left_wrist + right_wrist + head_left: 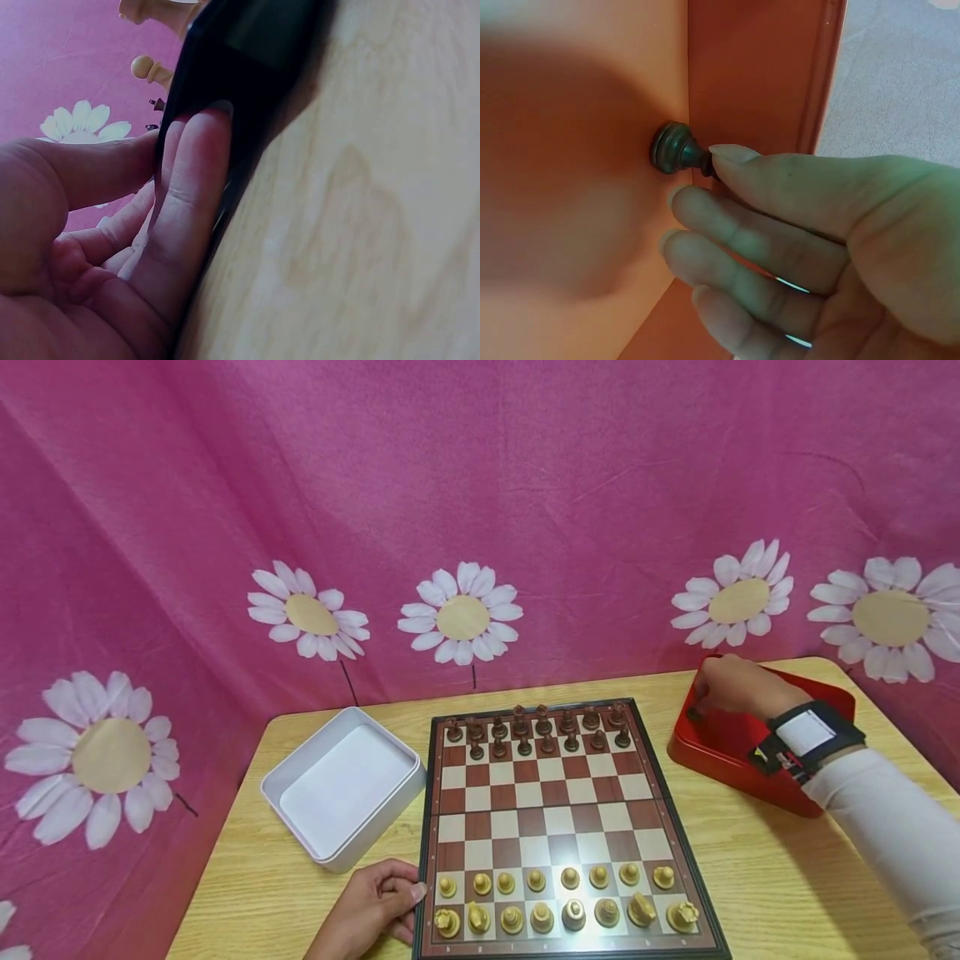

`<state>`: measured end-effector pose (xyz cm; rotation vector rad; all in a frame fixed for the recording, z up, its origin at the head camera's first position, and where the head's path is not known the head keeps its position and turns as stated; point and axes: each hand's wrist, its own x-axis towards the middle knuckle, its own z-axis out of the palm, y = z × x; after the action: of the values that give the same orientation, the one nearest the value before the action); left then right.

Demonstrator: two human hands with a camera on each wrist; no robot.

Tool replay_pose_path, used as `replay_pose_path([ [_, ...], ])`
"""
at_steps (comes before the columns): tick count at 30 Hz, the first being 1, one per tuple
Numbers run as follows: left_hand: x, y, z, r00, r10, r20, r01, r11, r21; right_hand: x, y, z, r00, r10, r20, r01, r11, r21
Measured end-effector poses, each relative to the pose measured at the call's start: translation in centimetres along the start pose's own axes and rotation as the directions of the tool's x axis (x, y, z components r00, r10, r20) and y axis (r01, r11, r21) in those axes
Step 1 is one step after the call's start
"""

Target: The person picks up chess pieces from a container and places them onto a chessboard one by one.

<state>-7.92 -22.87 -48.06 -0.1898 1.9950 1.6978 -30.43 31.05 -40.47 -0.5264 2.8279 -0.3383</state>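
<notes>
Inside the red box [720, 766] at the right, my right hand [746, 683] pinches a dark chess pawn [676, 148] by its narrow end between thumb and fingers. In the right wrist view the pawn lies tilted near the box's wall, its round base facing away from the fingers. My left hand [375, 900] grips the near left edge of the chessboard [542, 820], with the thumb at the rim and fingers against the side. Dark chess pieces [520, 722] stand in two rows on the far side. Light chess pieces [542, 917] fill two rows on the near side.
Left of the board, an open white box [333, 789] sits on the wooden table [247, 893]. A pink cloth with daisies [570, 527] hangs behind and to the left of the table. The board lies between the two boxes.
</notes>
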Motion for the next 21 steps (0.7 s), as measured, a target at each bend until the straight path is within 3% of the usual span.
replay_pose_path([
  [21, 0.08, -0.01, -0.17, 1.0, -0.013, -0.006, 0.013, 1.0, -0.007, 0.24, -0.12, -0.37, 1.0, 0.018, 0.015, -0.018, 1.0, -0.025],
])
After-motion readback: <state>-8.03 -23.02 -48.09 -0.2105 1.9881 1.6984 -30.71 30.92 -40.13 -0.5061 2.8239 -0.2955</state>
